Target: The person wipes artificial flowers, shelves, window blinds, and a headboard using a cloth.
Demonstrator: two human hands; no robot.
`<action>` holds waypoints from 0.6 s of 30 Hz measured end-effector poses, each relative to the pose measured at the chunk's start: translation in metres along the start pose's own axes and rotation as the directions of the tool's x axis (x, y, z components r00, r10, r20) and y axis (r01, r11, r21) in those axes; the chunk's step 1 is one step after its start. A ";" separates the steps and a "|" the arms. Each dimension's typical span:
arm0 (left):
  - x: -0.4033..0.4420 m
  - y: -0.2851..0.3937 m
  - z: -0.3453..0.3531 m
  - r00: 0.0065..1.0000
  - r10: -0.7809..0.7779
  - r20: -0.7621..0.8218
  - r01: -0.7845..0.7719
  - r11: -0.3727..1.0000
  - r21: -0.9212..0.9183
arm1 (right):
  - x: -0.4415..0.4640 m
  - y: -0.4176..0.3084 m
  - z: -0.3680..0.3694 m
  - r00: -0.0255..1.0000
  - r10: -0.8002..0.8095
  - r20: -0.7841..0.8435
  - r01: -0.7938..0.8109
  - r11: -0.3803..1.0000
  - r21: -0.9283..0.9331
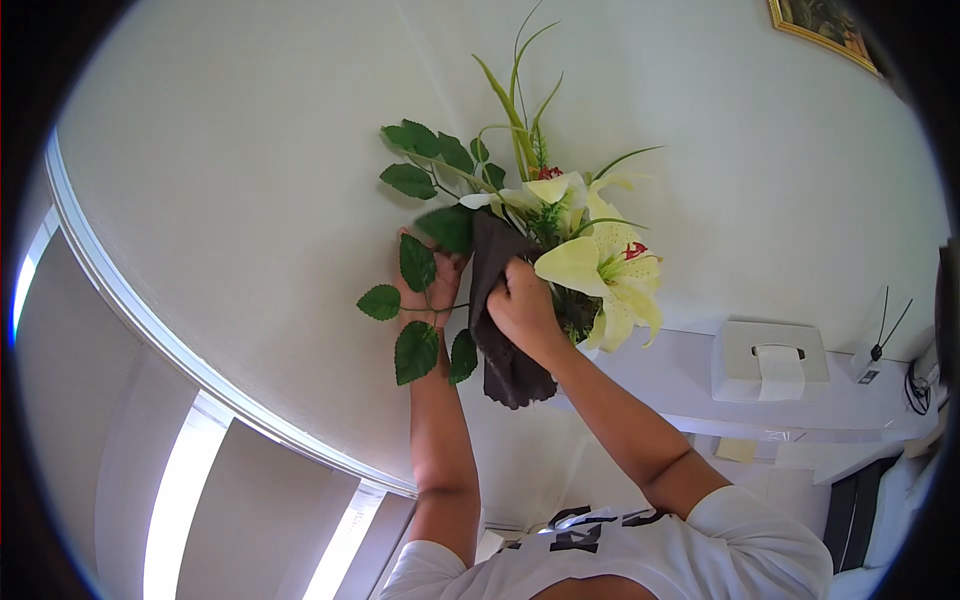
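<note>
My right hand (524,308) is closed around a bunched dark brown cloth (510,365), which hangs down past the fist. Beside it my left hand (436,284) is raised with its palm showing and the fingers apart, partly behind green leaves (417,262) of an artificial flower arrangement. A blurred leaf (447,229) lies across the left fingers, next to the cloth. Pale yellow lilies (575,266) with red centres stand right of the cloth, close to my right hand. Long thin grass blades (520,120) rise above them. The arrangement's base is mostly hidden behind my right forearm.
A white shelf (660,375) runs along the wall at the right. On it are a white tissue box (735,360) and a reed diffuser (870,365). A gold-framed picture (825,35) hangs at upper right. Bright light strips (185,480) lie at lower left.
</note>
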State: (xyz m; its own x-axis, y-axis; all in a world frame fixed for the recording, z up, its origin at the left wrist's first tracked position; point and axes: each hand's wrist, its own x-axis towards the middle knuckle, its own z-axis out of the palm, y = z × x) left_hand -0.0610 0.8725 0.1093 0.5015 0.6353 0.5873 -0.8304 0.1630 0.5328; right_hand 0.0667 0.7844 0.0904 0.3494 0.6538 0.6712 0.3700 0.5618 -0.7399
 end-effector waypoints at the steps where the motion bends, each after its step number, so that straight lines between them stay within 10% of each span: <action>1: -0.001 -0.001 0.006 1.000 0.002 0.002 -0.002 1.000 -0.001 | 0.002 0.004 0.001 1.000 -0.002 0.000 0.002 1.000 -0.002; 3: -0.007 -0.001 0.018 0.994 0.006 -0.111 0.048 0.877 0.478 | 0.005 0.012 0.002 1.000 0.005 0.007 -0.005 1.000 -0.013; 10: -0.017 -0.004 0.043 0.930 -0.086 -0.357 0.206 0.927 0.313 | -0.001 0.007 0.009 0.981 -0.120 0.150 0.155 0.956 -0.249; 18: -0.037 -0.005 0.012 0.924 0.178 -0.339 0.089 0.762 0.642 | -0.020 -0.008 0.002 0.950 -0.196 0.241 0.214 0.975 -0.051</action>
State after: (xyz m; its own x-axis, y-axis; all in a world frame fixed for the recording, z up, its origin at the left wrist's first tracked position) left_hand -0.0723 0.8392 0.0917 0.2336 0.8715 0.4311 -0.4326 -0.3039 0.8488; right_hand 0.0547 0.7680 0.0831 0.0520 0.6334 0.7721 0.4793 0.6624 -0.5757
